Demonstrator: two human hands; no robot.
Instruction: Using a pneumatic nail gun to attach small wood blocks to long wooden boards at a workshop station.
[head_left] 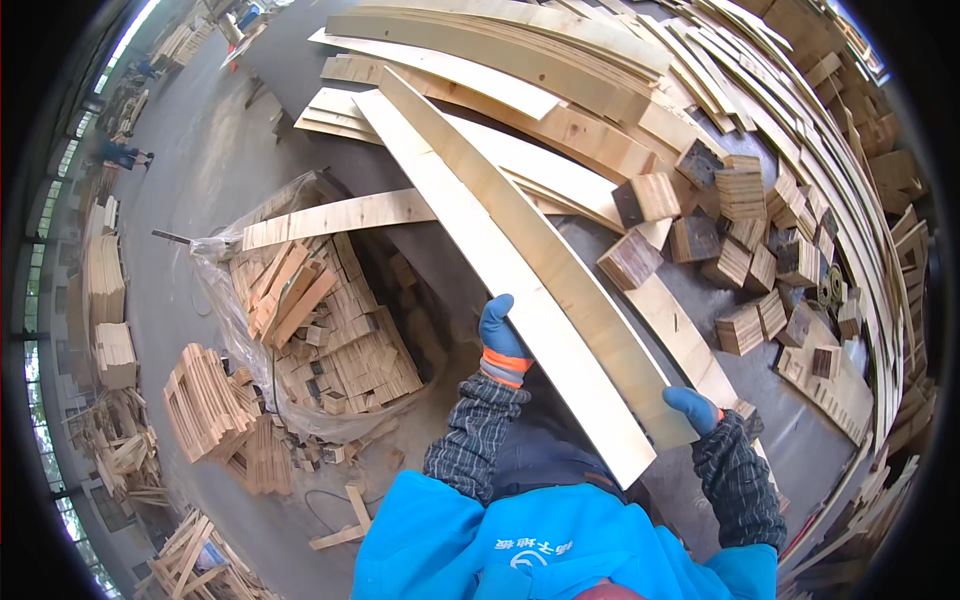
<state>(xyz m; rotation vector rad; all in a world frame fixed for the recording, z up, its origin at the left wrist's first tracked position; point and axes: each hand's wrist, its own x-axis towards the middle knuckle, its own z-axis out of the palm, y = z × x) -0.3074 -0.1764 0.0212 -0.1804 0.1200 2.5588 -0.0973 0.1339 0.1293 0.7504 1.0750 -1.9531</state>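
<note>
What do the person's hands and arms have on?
Blue gloves cover the left hand and right hand; the left cuff has orange and grey bands. Dark checked sleeves reach the wrists, below a bright blue top with white markings.

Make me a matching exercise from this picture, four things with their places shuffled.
1. Left hand
2. Right hand
3. Dark-faced wood blocks
4. Clear plastic wrap

A. around the stacked wood at left
B. at the near right corner of the held wood
C. clustered right of the held wood
D. on the held wood's left edge

Pairs: 1-D, 2-B, 3-C, 4-A
</note>
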